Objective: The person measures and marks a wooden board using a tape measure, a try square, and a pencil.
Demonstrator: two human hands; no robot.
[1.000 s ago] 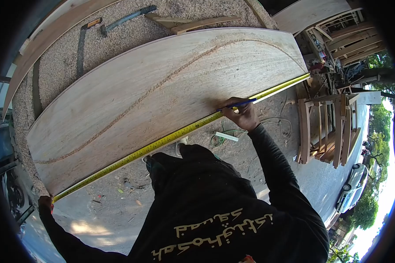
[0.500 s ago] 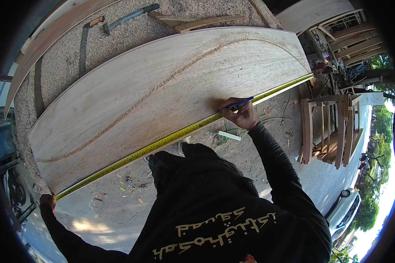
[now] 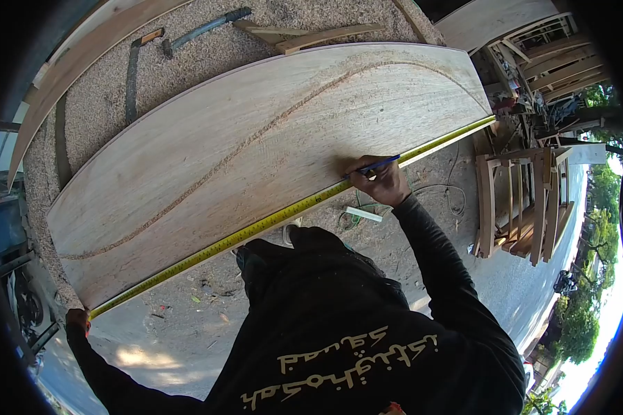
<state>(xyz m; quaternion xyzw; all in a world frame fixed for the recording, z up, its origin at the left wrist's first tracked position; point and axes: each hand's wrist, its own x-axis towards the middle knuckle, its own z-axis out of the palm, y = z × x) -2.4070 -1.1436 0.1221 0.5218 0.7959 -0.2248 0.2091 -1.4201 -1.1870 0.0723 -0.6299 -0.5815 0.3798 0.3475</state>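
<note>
A yellow tape [image 3: 284, 214] is stretched along the near edge of a long wooden board [image 3: 256, 145], its long axis running from low at the left of the view to high at the right. The tape lies flush against that edge for the whole length that shows, ending at the board's far right corner.

The right hand [image 3: 384, 183] is closed around a blue pencil [image 3: 374, 164], which is held in a writing grip. The pencil slants down to the left, and its tip is set on the board just above the tape, past the middle of the tape toward its right end. The hand itself rests across the tape and the board's edge.

The left hand [image 3: 77, 319] is at the opposite end, by the board's lower left corner, where the tape begins. It appears closed on the tape's end, though the fingers are too small and shaded for the grip to be told for certain. The two hands are well apart, with most of the tape between them.

A curved groove [image 3: 242, 145] is cut across the board's face from the lower left to the upper right. The board lies on a bed of sawdust [image 3: 187, 48]. Wooden frames [image 3: 519, 207] are stacked to the right, beyond the right hand.
</note>
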